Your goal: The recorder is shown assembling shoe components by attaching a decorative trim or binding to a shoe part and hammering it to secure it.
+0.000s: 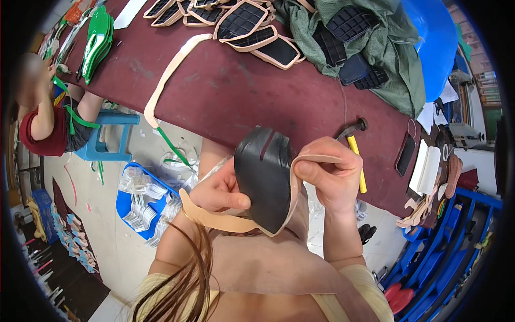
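Observation:
My left hand (224, 188) grips the left side of a black curved pad (264, 185) above my lap, its thumb lying across the face. The pad is smooth, with a slit running down from its top edge. Between the thumb and fingers of my right hand (333, 174) is pinched a beige edging strip (320, 159), at the pad's upper right. That strip runs down the pad's right edge to the pointed bottom; a loose length (214, 220) sticks out to the left under my left hand. The fingers behind the pad are hidden.
Beige-edged black pads (241, 21) are piled on the dark red table (225, 91). Another strip (170, 72) lies there. A yellow-handled hammer (356, 161) and phone (406, 154) lie right. A green sack (407, 70) holds black pads. A co-worker (45, 123) sits left, by a blue bin (124, 201).

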The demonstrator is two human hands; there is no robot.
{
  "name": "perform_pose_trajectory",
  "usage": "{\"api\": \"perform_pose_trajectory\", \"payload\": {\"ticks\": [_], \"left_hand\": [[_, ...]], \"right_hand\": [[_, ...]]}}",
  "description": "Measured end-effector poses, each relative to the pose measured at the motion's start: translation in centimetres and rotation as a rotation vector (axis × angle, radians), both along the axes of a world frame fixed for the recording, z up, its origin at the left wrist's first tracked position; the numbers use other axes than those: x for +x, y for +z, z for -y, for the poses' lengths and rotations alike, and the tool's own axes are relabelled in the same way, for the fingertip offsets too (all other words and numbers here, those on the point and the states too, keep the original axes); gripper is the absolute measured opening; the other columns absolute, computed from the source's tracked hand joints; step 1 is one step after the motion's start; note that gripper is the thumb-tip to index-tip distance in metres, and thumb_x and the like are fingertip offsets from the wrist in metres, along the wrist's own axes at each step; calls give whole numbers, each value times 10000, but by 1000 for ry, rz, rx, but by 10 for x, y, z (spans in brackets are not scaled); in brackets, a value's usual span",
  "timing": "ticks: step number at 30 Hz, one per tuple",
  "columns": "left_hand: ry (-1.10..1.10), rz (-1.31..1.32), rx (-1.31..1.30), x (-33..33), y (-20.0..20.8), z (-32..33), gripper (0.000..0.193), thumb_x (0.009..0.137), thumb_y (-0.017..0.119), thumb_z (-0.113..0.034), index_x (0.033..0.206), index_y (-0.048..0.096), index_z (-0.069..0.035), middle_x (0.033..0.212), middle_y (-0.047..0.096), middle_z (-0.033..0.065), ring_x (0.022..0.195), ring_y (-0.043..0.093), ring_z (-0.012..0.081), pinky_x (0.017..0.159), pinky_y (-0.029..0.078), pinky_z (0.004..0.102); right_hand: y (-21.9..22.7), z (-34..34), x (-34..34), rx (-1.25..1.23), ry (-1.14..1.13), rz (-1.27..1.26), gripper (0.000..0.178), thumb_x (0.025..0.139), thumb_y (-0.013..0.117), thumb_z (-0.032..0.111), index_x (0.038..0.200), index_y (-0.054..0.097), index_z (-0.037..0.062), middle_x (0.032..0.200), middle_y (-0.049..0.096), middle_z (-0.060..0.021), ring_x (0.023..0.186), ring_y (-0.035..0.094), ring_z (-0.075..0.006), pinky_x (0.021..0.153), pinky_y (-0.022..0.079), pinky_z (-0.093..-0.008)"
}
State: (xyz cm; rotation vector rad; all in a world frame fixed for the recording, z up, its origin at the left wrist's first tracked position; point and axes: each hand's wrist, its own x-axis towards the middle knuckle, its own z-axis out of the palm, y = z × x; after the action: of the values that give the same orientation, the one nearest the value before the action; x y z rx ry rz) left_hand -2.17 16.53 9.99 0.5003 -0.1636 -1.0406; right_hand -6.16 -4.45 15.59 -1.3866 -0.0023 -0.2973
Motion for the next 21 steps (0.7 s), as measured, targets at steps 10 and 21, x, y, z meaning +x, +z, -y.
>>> {"api": "perform_pose_trajectory", "payload": {"ticks": [10,21], "left_hand": [[-218,236,114,10,8,-9,604,803,646,42,1340,379,-21,1230,530,73,1139,504,149,963,405,329],[-198,313,331,13,13,6,504,828,645,-29,1285,432,-7,1109,565,41,1003,544,117,889,434,281]], "right_hand": [[-6,-5,-8,342,69,-135,147,797,669,-42,897,563,-20,829,660,-101,732,637,-122,631,522,-238],[-37,5,9,650,109,-451,245,898,597,214,1037,464,61,885,578,-36,814,563,-93,700,474,-239]]}}
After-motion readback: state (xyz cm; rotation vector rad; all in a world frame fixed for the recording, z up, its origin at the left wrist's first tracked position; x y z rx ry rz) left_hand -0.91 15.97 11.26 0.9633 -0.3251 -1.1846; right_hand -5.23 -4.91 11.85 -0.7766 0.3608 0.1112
